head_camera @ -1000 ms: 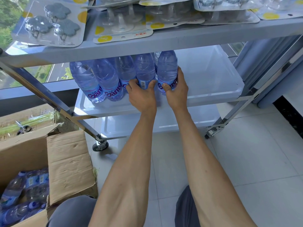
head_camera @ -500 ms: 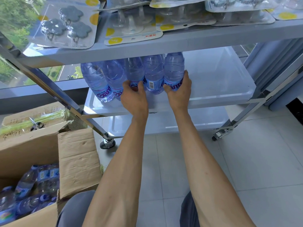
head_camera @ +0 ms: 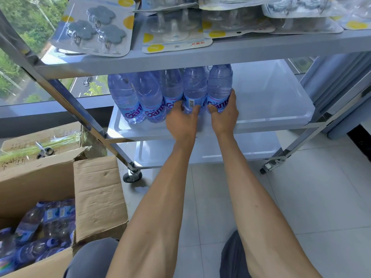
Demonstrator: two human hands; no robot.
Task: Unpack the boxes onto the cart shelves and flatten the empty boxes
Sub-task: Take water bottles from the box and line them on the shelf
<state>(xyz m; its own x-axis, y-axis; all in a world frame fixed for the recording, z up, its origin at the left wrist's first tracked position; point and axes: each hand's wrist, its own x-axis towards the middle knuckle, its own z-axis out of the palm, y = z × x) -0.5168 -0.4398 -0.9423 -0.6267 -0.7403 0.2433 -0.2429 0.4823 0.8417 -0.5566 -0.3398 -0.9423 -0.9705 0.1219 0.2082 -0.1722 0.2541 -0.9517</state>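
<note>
- Left hand [head_camera: 181,122]: fingers curled round the base of a bottle [head_camera: 194,89] standing upright on the middle shelf [head_camera: 267,109] of the cart; thumb on the label side near the barcode.
- Right hand [head_camera: 224,115]: just beside the left hand, fingers and thumb wrapped round the end bottle [head_camera: 219,85], which stands upright and touches the left hand's bottle.
- Bottle row [head_camera: 148,97]: further blue-labelled water bottles stand upright in a line to the left of the left hand, touching one another, at the shelf's left end.
- Shelf surface to the right of the right hand: bare white tray.
- Top shelf [head_camera: 200,57]: above both hands, carrying blister packs of hooks [head_camera: 94,29].
- Bottom shelf [head_camera: 220,149]: below the hands, behind the forearms.
- Box [head_camera: 96,197]: open cardboard box on the floor, well to the left of and nearer than the left hand; more bottles [head_camera: 40,227] lie inside it on their sides.
- Second box [head_camera: 40,145]: behind the open one, taped shut.
</note>
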